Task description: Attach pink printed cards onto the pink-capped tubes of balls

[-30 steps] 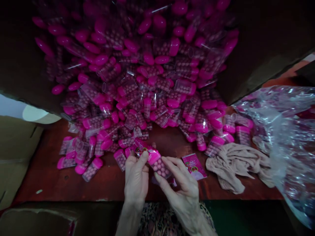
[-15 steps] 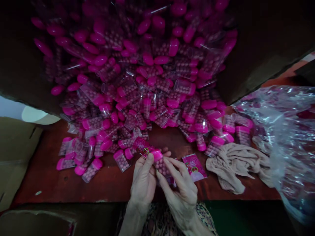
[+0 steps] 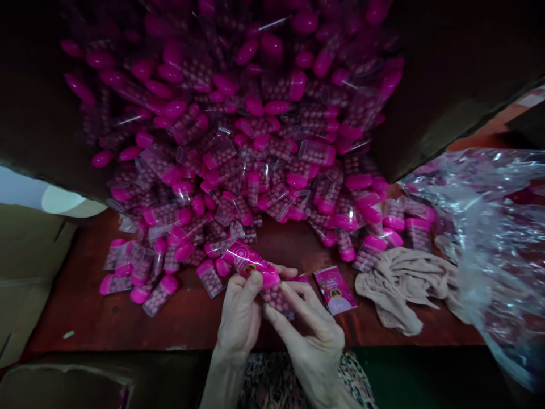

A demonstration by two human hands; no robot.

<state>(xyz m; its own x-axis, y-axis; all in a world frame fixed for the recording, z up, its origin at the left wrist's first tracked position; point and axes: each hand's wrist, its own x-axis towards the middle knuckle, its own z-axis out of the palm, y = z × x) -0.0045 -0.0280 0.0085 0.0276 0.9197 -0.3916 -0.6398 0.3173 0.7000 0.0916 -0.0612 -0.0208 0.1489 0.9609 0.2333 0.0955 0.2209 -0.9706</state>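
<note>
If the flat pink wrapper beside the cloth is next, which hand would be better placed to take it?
Probably the right hand: it lies nearer the wrapper than the left hand, though both hold the container.

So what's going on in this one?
A person's left hand pinches a glossy pink printed sleeve at the cap end of a clear plastic container of pink balls, which the right hand holds by its lower part. How far the sleeve covers the cap is hard to tell. A flat pink printed piece lies on the reddish-brown table, beside a crumpled beige cloth. Beyond the hands is a large heap of similar pink-capped containers.
</note>
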